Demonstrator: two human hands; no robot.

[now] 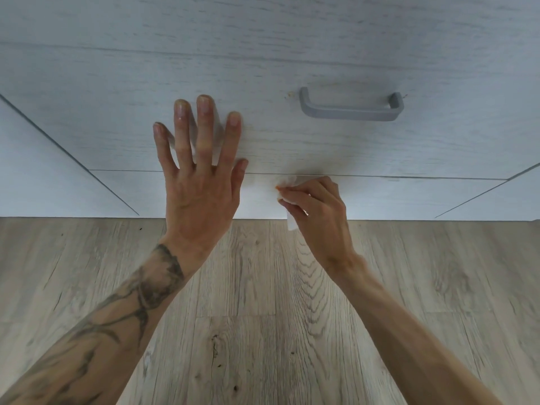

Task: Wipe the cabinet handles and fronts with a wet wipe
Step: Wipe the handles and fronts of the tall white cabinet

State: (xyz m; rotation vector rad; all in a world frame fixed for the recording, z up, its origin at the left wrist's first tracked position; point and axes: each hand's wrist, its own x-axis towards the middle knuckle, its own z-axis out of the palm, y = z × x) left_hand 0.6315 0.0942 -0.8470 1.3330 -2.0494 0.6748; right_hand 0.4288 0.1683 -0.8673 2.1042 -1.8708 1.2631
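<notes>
While left hand lies flat, right hand presses wipe at drawer front's lower edge.

Pale wood-grain cabinet front with a grey bar handle mounted horizontally. Crumpled white wet wipe, below and left of the handle, bunched against the seam along the front's lower edge, one corner hanging down.

Wood-grain laminate floor, pale brown with dark knots, its planks running toward the cabinet; the cabinet's pale base panel stands directly on the floor along one straight edge
</notes>
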